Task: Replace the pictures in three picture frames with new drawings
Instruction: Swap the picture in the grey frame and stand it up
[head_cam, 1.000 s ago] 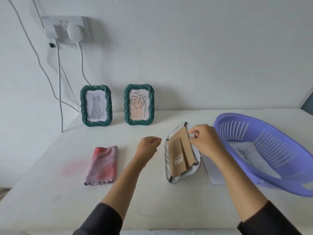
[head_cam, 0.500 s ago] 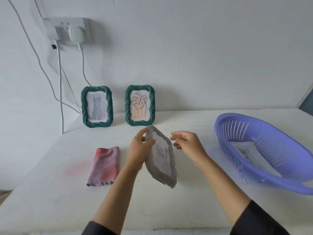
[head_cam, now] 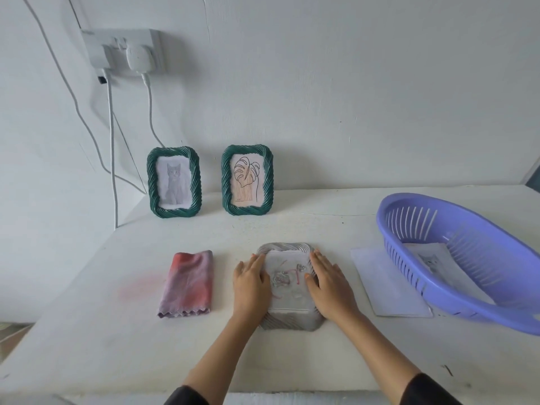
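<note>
Left hand [head_cam: 252, 283] and right hand [head_cam: 329, 283] lie flat and unclenched along the sides of the grey frame [head_cam: 290, 287], which was back-up a second ago and now lies face-up on the table [head_cam: 263, 361]. Its drawing, apparently new, shows; standing it beside the two green frames [head_cam: 174, 182] likely remains.

Two bare forearms are showing from the near edge of the view, each ending in a bare hand. The left hand [head_cam: 252, 285] and the right hand [head_cam: 328, 285] are wearing no gloves, rings, watch or bracelet that can be made out. A dark, nearly black sleeve [head_cam: 187, 396] is covering the left arm up to about the elbow, and a matching dark sleeve [head_cam: 429, 390] is covering the right arm likewise. The fingernails are looking short and unpainted.
</note>
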Demonstrator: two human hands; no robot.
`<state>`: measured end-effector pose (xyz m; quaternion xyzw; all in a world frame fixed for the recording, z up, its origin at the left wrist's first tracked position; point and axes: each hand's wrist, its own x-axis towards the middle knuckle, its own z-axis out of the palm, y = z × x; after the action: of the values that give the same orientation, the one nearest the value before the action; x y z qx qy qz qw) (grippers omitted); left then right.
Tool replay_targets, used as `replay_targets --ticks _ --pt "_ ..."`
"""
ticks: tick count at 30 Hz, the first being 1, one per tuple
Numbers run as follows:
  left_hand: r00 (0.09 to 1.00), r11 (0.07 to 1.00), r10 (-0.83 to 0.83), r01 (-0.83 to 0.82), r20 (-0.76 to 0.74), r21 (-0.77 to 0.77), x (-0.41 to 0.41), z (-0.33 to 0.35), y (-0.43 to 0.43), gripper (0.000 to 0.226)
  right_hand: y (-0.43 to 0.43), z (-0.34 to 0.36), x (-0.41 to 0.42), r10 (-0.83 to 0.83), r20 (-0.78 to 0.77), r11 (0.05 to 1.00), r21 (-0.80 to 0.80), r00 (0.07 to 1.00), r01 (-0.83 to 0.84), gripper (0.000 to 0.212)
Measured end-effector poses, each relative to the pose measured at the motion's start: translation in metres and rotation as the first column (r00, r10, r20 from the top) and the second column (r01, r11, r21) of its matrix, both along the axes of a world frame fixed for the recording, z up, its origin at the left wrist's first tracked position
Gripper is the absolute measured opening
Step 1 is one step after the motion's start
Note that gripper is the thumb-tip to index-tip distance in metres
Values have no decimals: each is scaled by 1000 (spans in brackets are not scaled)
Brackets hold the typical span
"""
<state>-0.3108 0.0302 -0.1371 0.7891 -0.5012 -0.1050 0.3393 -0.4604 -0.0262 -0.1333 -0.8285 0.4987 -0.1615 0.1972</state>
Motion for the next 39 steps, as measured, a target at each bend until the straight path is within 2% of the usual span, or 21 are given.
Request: replay_targets --ticks 7,9,11,13,15,17,20,22,25,27,29,31,33,36,37,39 --pt "999 1000 -11 10 -43 -27 8 10 3 40 -1 2 -2 11 -20 1000 12 1000 -11 54" --pt "988 988 156 -156 20 0 23 15 6 50 0 3 -1 12 -9 1000 26 1000 -12 54" --pt "923 925 372 -378 99 46 42 24 13 66 1 3 -1 12 6 1000 26 1000 -12 54" --pt "869 847 488 -493 78 196 62 28 19 86 1 4 -1 10 2 1000 22 1000 -10 54" --pt "856 788 514 -495 51 366 74 29 24 98 1 4 -2 4 -5 1000 23 1000 -3 54" --pt "857 768 515 -480 37 424 80 30 25 98 2 4 -2 -1 -2 1000 31 1000 2 54" --pt "859 778 511 -475 27 411 86 34 26 84 2 4 -1 -1 9 999 39 1000 1 53" --pt "860 794 509 -452 -38 406 89 38 26 85 1 4 -2 -8 42 998 66 999 6 53" --pt "860 821 494 -412 -129 396 94 41 30 85 1 9 -2 -60 178 984 178 982 28 54" --pt "836 852 481 -374 -264 365 98 44 32 86 4 17 -2 -137 326 967 250 935 55 56" --pt "750 896 435 -308 -498 319 99 53 30 94 8 27 0 -182 441 958 283 879 56 60" --pt "686 945 326 -225 -650 237 91 64 26 91 16 40 7 -189 549 940 340 814 -11 68" --pt "686 976 219 -164 -694 146 73 72 17 82 25 54 19 -208 645 883 447 735 -142 72" --pt "718 997 75 -57 -692 49 33 87 5 81 33 63 35 -304 767 683 589 566 -432 76" --pt "688 999 12 22 -726 37 19 91 1 78 34 64 38 -328 783 642 595 529 -483 69" --pt "591 994 -40 107 -805 29 2 92 -4 82 31 61 42 -413 781 624 617 469 -479 43"
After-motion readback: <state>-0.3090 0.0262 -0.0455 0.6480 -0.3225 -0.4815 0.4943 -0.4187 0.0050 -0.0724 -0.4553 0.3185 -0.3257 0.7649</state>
